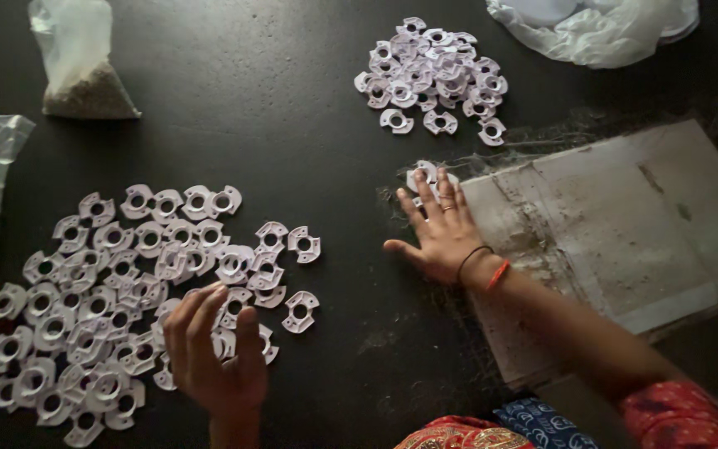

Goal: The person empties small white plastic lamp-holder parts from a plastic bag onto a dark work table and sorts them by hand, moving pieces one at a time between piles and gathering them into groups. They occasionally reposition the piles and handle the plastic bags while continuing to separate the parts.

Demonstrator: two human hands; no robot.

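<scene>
My left hand [213, 353] curls loosely over the near-left pile of white plastic rings [118, 291], gripping nothing; better to pinch one ring cleanly. My right hand [438, 229] lies open, flat on the worktop [292, 125].

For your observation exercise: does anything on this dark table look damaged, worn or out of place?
Yes. The flat grey board under the right hand is scuffed and stained, its near edges ragged, with frayed fibres spreading onto the table. The white plastic pieces lie in loose heaps, none visibly broken.

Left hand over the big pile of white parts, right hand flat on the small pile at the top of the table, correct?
Not quite. The right hand lies flat by the sheet, fingertips at a few loose parts; the small pile is apart. The head view shows it. Left hand is over the big pile.
</scene>
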